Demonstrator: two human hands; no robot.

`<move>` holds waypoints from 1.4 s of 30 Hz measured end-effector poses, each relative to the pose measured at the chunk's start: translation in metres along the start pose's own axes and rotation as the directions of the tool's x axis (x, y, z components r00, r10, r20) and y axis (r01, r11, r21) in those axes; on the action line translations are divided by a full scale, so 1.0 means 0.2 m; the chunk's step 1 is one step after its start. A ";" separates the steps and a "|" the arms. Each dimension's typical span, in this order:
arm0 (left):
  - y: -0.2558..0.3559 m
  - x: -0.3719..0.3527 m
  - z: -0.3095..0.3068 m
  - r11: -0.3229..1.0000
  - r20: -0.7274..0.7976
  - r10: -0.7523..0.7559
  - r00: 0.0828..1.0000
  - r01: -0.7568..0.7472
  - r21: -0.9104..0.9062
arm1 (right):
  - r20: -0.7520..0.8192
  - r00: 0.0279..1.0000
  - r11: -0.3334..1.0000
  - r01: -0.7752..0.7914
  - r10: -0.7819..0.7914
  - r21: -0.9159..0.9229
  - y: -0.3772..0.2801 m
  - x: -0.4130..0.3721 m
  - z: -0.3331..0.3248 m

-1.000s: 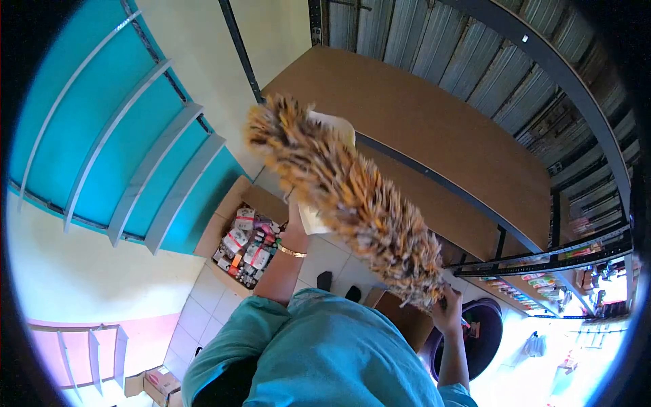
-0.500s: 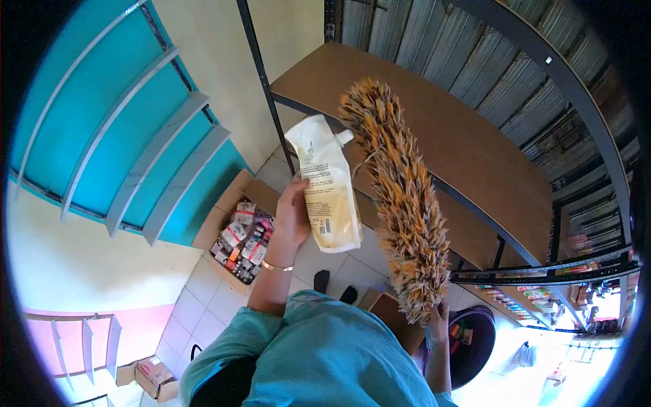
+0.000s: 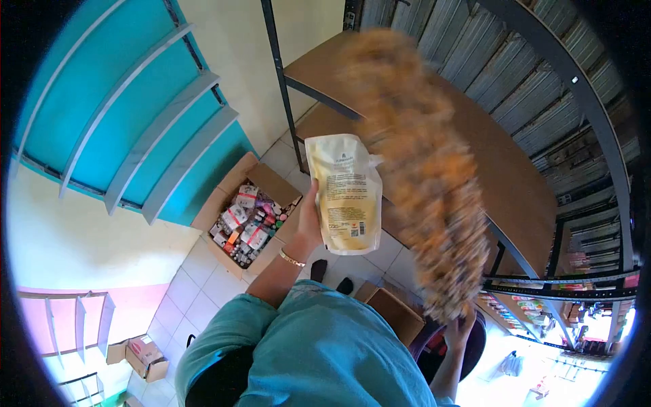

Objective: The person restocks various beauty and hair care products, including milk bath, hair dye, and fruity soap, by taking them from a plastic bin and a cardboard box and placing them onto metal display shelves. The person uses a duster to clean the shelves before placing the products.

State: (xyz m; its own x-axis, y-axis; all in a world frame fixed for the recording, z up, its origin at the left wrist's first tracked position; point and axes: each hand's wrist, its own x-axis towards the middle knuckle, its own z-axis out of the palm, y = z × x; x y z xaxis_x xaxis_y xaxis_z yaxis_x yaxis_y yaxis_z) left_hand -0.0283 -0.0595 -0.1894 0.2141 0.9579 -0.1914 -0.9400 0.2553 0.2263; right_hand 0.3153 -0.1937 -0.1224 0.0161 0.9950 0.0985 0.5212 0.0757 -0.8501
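My left hand (image 3: 310, 220) grips the left edge of a cream and yellow spouted pouch (image 3: 347, 197), held upright with its printed side facing me. At the lower right, my right hand (image 3: 460, 327) is closed round the lower end of a long brown and orange feather duster (image 3: 424, 163). The duster is blurred by motion and slants up and left in front of a brown shelf (image 3: 505, 163). The pouch and the duster's feathers are close together, with the spout nearest to them.
An open cardboard box (image 3: 220, 252) of small packages stands on the tiled floor at left. Another cardboard box (image 3: 390, 315) and a dark round bin (image 3: 475, 346) are near my body. A smaller box (image 3: 154, 370) lies lower left. Grey wall shelves (image 3: 166, 139) are upper left.
The pouch has moved slightly right and turned to face me more squarely. The duster has swung up and right, with my right hand shifted a little right. The view has shifted slightly.
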 end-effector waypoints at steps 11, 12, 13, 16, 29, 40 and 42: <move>0.01 0.02 0.11 0.918 0.070 0.061 0.996 -0.083 0.389 | -0.184 0.966 0.964 0.136 -0.179 -0.228 -0.11 0.22 0.02; 0.02 0.02 0.07 0.953 0.127 0.019 0.992 -0.056 0.298 | -0.025 0.988 0.953 0.143 -0.155 -0.268 -0.12 0.17 0.03; 0.04 0.03 0.02 0.977 0.190 -0.023 0.982 -0.017 0.211 | 0.024 0.958 0.890 0.275 -0.286 -0.363 -0.13 0.17 0.05; 0.04 0.06 0.02 0.975 0.212 -0.005 0.977 -0.042 0.220 | -0.043 0.980 0.917 0.164 -0.192 -0.365 -0.15 0.24 0.10; 0.07 0.02 0.01 0.983 0.104 -0.015 0.995 -0.004 0.181 | -0.092 0.991 0.968 -0.120 0.102 -0.218 0.09 0.46 0.24; -0.08 0.36 0.24 0.977 0.358 -0.159 0.920 0.095 0.190 | -0.255 0.917 0.479 -0.082 -0.307 -0.874 0.42 1.36 0.15; -0.10 0.38 0.30 0.969 0.379 -0.160 0.912 0.071 0.237 | -0.301 0.861 0.513 -0.056 -0.409 -0.857 0.38 1.39 0.15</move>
State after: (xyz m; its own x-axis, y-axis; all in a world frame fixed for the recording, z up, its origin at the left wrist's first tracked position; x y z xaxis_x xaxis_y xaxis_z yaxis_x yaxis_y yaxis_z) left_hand 0.0227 0.0155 -0.1505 0.4459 0.8823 0.1509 -0.8326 0.3469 0.4319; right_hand 0.3339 0.0903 -0.1752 0.0575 0.8065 0.5884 0.9974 -0.0723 0.0016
